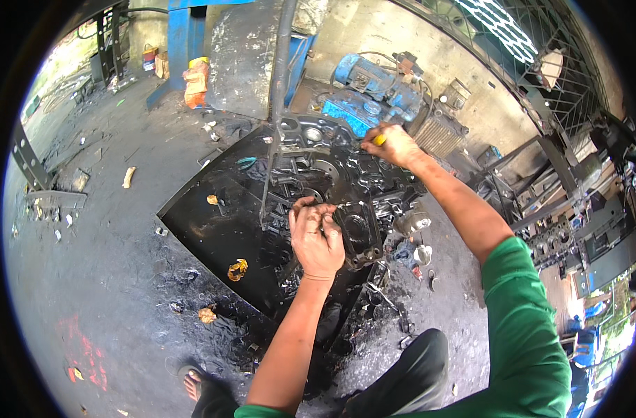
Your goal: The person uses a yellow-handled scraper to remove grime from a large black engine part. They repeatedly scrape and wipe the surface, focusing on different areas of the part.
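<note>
My left hand (316, 240) has its fingers curled at the left edge of a black, greasy metal engine part (357, 224) with a round opening. Farther off and to the right, my right hand (394, 145) is closed in a fist around a tool with a yellow handle (379, 139); the tool's working end cannot be made out. Below and between the hands lie several oily black engine castings (325, 167). They rest on a wide black metal tray (213, 230), with a dark upright bar (268, 167) at their left.
A blue motor and pump unit (373, 90) stands by the back wall, beside a finned metal block (440, 132). Crumpled yellow-brown scraps (238, 269) lie on the tray. Loose parts and a rag (403, 251) litter the oily floor at right. Metal racks (568, 202) stand farther right.
</note>
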